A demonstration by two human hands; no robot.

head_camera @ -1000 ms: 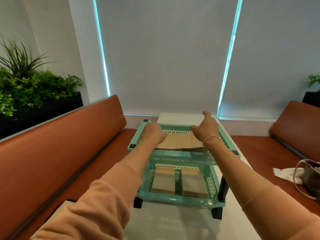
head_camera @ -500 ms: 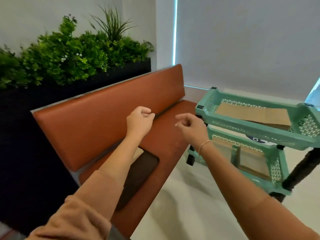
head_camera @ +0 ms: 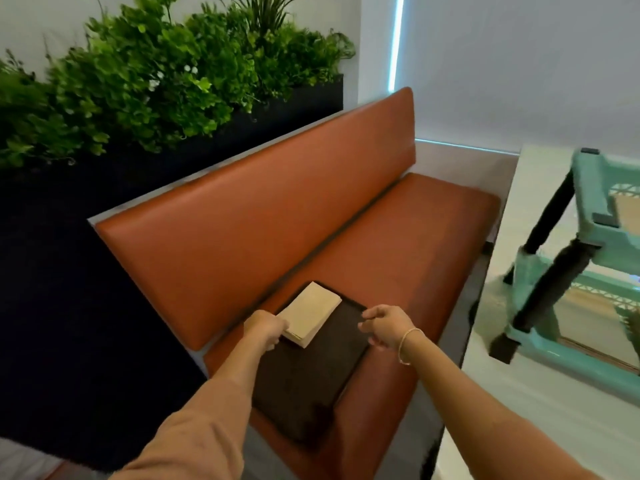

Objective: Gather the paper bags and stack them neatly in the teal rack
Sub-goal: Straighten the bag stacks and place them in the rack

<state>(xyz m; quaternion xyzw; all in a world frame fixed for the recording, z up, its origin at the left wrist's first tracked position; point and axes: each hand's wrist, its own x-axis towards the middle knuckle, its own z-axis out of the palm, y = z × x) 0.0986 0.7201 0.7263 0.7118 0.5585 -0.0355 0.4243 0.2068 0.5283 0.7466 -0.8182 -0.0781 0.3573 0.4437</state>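
Note:
A small stack of tan paper bags (head_camera: pixel 311 311) lies flat on the far end of a black tray (head_camera: pixel 308 386), which sits on the orange bench seat. My left hand (head_camera: pixel 266 329) is at the stack's near-left corner with its fingers curled against it; the fingertips are hidden, so a grip cannot be made out. My right hand (head_camera: pixel 382 325) hovers over the tray's right edge, loosely curled and holding nothing. The teal rack (head_camera: pixel 588 188) stands on the white table at the right edge of view, with tan bags showing on its shelves.
The orange bench backrest (head_camera: pixel 263 216) rises just behind the tray. A dark planter wall with green plants (head_camera: pixel 145 84) runs behind and left of it. The white table's edge (head_camera: pixel 485 306) borders the bench on the right.
My view has swung left and down from the rack to the bench. Both hands have left the rack's top shelf and dropped to the tray, the left one reaching the paper bags.

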